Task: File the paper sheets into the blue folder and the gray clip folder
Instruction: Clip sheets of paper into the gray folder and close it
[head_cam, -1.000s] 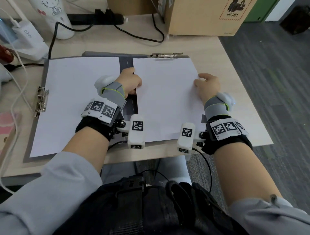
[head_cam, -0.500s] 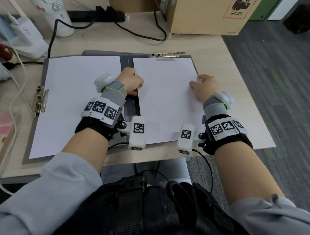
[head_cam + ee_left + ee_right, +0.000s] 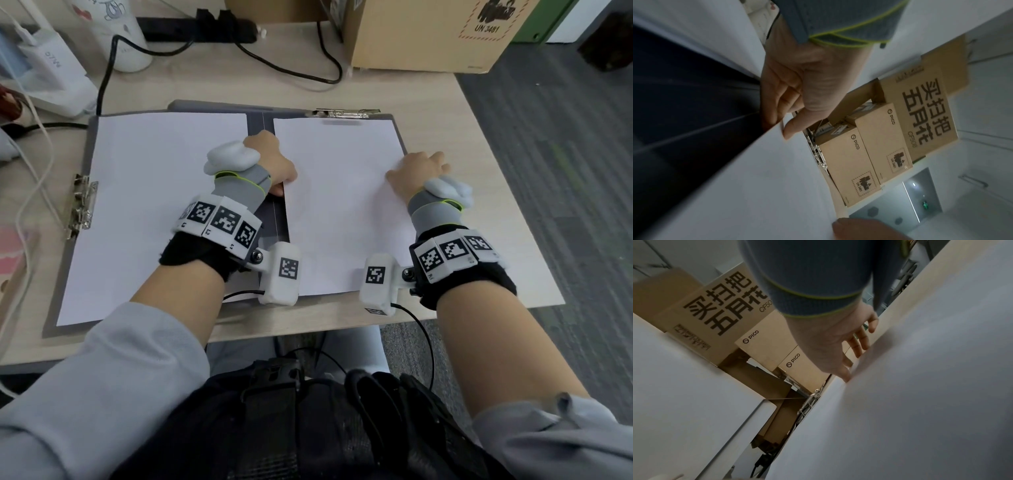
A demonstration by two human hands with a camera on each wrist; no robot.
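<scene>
Desk corner in an office, with boxes behind and carpet to the right

A light wood-grain desk (image 3: 428, 113) fills the middle of the head view, its right edge running diagonally from upper centre to lower right. Right of it lies dark grey carpet (image 3: 565, 171) with faint greenish flecks. At the top of the frame stand brown cardboard boxes (image 3: 421, 34), one stamped UN 3481, beside a black power strip (image 3: 202, 29) with a black cable (image 3: 291, 72) curling across the desk. A green panel (image 3: 541, 17) shows at upper right. In the left wrist view, white walls (image 3: 982, 113) and a grey metal door (image 3: 920, 194).
</scene>
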